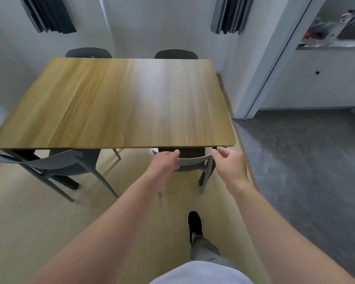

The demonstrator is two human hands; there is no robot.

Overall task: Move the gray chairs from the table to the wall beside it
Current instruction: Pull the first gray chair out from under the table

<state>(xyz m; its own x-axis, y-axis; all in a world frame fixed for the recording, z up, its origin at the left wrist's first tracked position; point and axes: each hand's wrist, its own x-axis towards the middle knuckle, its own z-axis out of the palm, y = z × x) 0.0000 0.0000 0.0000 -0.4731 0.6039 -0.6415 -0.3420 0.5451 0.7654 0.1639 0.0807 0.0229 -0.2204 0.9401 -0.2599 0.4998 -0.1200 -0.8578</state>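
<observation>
A gray chair point(193, 161) is tucked under the near right edge of the wooden table point(119, 103). My left hand point(165, 162) grips the left end of its backrest. My right hand point(230, 162) hovers at the backrest's right end with fingers apart, touching or nearly touching it. A second gray chair point(55, 163) stands pulled out and turned at the near left. Behind the table's far edge rise the backs of two more gray chairs, one on the left point(89, 52) and one on the right point(176, 54).
White walls run behind and left of the table. A doorway on the right point(275, 64) opens to a room with white cabinets. Gray carpet point(305, 160) covers the floor to the right, light wood flooring point(29, 222) lies under me. My foot point(194, 224) is forward.
</observation>
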